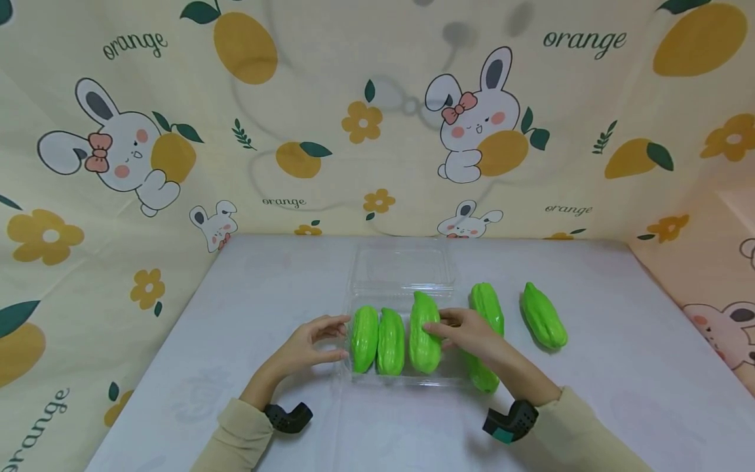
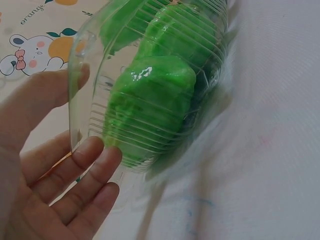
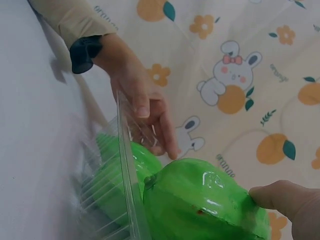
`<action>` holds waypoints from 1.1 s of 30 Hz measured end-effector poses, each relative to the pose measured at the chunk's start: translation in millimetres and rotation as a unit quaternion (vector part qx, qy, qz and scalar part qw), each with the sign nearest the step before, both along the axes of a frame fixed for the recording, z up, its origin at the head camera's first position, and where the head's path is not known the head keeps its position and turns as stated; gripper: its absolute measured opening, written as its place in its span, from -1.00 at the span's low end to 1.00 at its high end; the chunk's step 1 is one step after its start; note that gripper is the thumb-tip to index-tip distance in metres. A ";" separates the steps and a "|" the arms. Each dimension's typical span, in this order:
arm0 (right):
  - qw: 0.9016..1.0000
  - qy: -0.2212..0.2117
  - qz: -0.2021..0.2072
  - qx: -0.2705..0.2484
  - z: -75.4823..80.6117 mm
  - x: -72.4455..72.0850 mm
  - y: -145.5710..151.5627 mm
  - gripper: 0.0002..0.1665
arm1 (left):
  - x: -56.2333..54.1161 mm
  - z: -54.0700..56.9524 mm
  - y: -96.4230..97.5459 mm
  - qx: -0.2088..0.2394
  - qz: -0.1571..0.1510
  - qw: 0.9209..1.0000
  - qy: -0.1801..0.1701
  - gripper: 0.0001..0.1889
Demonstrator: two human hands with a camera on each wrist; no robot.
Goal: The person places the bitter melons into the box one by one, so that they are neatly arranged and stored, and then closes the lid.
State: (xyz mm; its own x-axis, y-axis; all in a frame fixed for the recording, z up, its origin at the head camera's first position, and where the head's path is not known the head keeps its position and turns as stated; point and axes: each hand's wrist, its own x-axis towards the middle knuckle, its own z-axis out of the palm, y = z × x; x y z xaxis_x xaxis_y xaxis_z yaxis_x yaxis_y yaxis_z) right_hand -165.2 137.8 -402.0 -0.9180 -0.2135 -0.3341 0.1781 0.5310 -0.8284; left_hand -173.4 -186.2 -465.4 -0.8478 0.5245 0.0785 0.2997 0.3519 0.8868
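Observation:
My right hand [image 1: 472, 331] pinches a glossy green ridged vegetable [image 1: 425, 333], elongated with a pointed tip, above a clear plastic box [image 1: 407, 380]. In the right wrist view the thumb [image 3: 280, 195] presses this vegetable [image 3: 205, 200], slightly tilted, beside the box's rim. Two like vegetables, the left one [image 1: 365, 339] and its neighbour [image 1: 390, 342], lie side by side inside the box. At the box's left end my left hand [image 1: 315, 341] has its relaxed fingers spread. The left wrist view shows its fingertips [image 2: 110, 157] touching the ribbed clear wall [image 2: 145, 162].
The box's clear lid [image 1: 404, 265] lies folded back behind it. Right of the box, partly under my right forearm, is another green vegetable [image 1: 486, 305]. One more [image 1: 542, 316] lies farther right on the white table [image 1: 265, 275]. A printed cloth [image 1: 330, 78] hangs behind.

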 end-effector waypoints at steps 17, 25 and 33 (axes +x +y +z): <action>1.000 0.000 0.007 0.018 -7.5 -3.8 -8.9 -0.17 | 1.7 2.7 1.6 0.007 -0.003 1.000 0.000 -0.34; 0.999 0.013 0.019 0.038 -7.8 -4.4 -9.9 -0.19 | 0.4 2.3 0.7 0.000 -0.006 1.000 -0.004 -0.33; 0.998 0.011 0.030 0.045 -7.4 -4.1 -10.2 -0.22 | 0.7 2.3 0.4 0.000 -0.007 1.000 0.000 -0.33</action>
